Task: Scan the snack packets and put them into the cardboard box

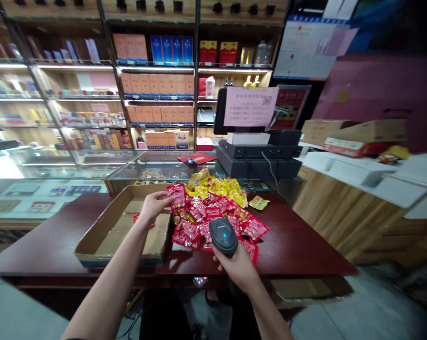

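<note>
My left hand (157,204) pinches a red snack packet (177,196) by its edge, above the right side of a shallow cardboard box (103,222). Inside that box lies at least one other red packet, partly hidden behind my left forearm. A dark barcode scanner (223,235) with a small blue light is gripped in my right hand (238,267), its head over the near part of the pile. Red packets (213,212) are heaped on the table to the right of the box, and yellow packets (227,188) lie behind them.
The dark red table (291,241) bears the box and the pile. One yellow packet (258,202) lies apart on the right. Behind stand a glass counter (128,170), a cash register (259,158) and a screen with a pink notice (250,106). Stocked shelves (156,97) line the wall.
</note>
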Demonstrator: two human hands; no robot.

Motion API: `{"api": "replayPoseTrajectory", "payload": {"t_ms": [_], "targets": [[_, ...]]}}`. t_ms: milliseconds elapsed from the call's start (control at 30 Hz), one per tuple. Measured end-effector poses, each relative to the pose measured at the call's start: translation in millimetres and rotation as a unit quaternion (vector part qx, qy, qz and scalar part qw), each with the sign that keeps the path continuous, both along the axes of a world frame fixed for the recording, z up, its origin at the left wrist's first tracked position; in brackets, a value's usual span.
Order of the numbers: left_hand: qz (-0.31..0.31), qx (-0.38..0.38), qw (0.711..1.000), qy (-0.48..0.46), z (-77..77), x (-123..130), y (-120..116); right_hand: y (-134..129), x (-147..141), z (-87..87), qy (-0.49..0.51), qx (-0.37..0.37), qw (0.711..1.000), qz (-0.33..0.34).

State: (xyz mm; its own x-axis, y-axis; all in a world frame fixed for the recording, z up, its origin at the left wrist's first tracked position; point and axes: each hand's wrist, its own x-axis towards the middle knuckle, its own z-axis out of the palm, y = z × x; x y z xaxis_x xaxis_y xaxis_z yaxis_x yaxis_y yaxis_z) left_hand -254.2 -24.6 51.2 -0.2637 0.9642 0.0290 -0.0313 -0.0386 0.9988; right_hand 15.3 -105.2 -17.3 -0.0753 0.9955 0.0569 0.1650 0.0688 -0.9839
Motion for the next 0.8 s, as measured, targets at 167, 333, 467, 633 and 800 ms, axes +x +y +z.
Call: {"api": "replayPoseTrajectory", "payload": {"t_ms": [167,333,467,633,800], "targets": [[0.089,-0.024,0.99,0.106,4.0,-83,-2,1,-3,3.5,0.008,-0.012,1.0,0.001],[0.184,-0.016,0.915,0.36,-0.6,-87,8,0,2,8.6,0.009,-0.002,1.0,0.0],[0.066,0.007,0.926,0.372,-8.5,-32,13,0,10,6.6,0.005,0.01,1.0,-0.004],[-0.137,0.025,0.874,0.465,-23.9,28,19,-4,25,4.1,-0.003,0.0,1.0,-0.021],[-0.257,0.021,0.767,0.587,-42.7,53,28,-10,43,-3.4,0.001,0.017,0.999,-0.038]]}}
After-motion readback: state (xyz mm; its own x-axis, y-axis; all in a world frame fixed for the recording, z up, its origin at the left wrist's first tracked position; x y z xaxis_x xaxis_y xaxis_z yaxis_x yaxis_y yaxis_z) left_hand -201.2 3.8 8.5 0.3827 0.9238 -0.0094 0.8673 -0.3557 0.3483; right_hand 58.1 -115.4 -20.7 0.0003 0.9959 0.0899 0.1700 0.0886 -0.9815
